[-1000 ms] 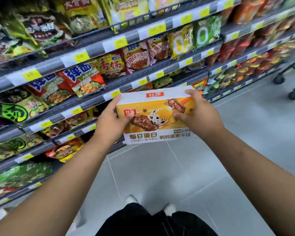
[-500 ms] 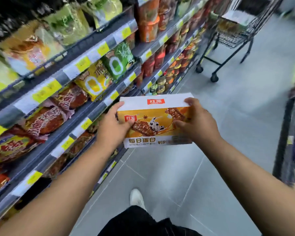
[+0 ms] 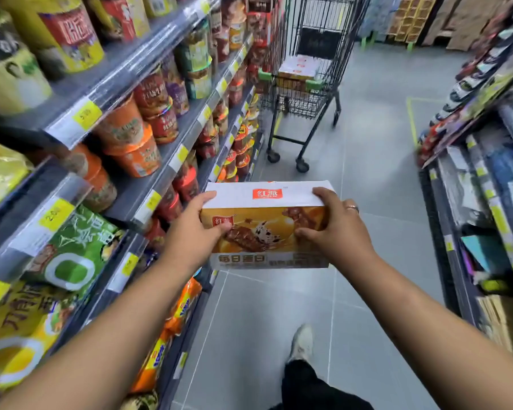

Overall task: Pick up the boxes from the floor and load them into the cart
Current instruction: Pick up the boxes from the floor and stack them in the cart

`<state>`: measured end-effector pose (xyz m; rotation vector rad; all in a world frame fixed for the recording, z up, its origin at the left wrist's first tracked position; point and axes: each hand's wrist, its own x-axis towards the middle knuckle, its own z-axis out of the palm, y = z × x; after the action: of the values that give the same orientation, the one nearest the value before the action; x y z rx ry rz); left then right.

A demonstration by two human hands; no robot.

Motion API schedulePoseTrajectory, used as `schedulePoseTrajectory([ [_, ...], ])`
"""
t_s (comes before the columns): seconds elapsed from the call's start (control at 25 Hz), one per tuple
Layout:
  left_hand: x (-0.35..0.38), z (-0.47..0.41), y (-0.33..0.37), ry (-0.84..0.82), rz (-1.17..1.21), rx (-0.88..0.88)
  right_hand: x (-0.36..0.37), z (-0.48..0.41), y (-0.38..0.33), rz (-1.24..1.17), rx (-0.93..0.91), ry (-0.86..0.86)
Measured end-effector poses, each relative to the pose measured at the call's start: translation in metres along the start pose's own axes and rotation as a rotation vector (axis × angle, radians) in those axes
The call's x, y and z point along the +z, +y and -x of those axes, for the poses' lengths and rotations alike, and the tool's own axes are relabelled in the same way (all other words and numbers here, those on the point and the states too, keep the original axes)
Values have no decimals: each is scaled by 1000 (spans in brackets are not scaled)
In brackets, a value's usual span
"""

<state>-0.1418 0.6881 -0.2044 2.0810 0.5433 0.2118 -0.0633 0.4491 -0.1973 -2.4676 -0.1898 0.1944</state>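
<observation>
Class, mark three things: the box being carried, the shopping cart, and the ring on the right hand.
box (image 3: 267, 232): head view, orange printed front face.
shopping cart (image 3: 296, 103): head view, near wire wall.
ring (image 3: 352, 207): head view, band on finger.

open aisle floor (image 3: 376, 149), shelves (image 3: 172, 155) flanking — cart (image 3: 305, 84) ahead

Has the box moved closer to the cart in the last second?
Yes. The box has travelled along the shelf toward the cart, passing the green bag, now beside the cup noodles.
</observation>
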Motion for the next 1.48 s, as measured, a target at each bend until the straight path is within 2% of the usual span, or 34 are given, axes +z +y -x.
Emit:
schedulePoseTrajectory([
  [0.36, 78, -211, 93, 10, -1, 8, -71, -233, 10, 43, -30, 26],
  [0.8, 122, -523, 123, -131, -10, 68, -60, -503, -21, -33, 75, 126],
  [1.04, 145, -641, 157, -209, -13, 88, -69, -612, -29, -42, 147, 160],
  [1.16, 167, -700, 168, -194, -17, 110, -74, -677, -25, -55, 141, 162],
  [1.48, 232, -846, 232, -141, -167, 40, -98, -865, 0, -54, 98, 83],
])
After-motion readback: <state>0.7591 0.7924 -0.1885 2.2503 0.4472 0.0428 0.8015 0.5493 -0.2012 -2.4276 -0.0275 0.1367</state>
